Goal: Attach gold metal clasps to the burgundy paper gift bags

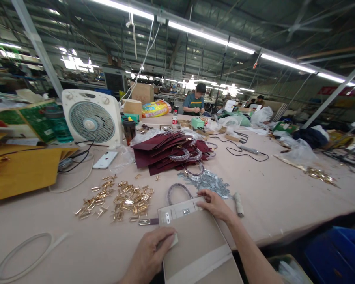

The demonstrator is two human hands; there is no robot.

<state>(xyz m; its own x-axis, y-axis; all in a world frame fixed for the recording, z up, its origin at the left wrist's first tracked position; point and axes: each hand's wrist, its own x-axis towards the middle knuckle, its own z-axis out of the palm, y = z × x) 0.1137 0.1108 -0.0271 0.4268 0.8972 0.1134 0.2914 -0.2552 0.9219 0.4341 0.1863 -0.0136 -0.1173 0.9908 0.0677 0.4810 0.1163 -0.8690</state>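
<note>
A flat beige paper bag (pixel 195 240) with a grey handle lies on the table in front of me, its top edge away from me. My left hand (pixel 150 252) presses on its left edge, fingers curled over the side. My right hand (pixel 214 204) rests on the bag's top right corner, fingers bent down against it. A small metal piece (pixel 185 212) sits on the bag's top strip. A heap of gold metal clips (pixel 121 199) lies just left of the bag.
A stack of maroon bags (pixel 168 152) with clear handles, a pile of silver parts (pixel 208 181), a white fan (pixel 91 118), a phone (pixel 105 159) and yellow boards (pixel 20 171) lie on the table. A person works at the far end. A blue bin (pixel 337 252) stands at right.
</note>
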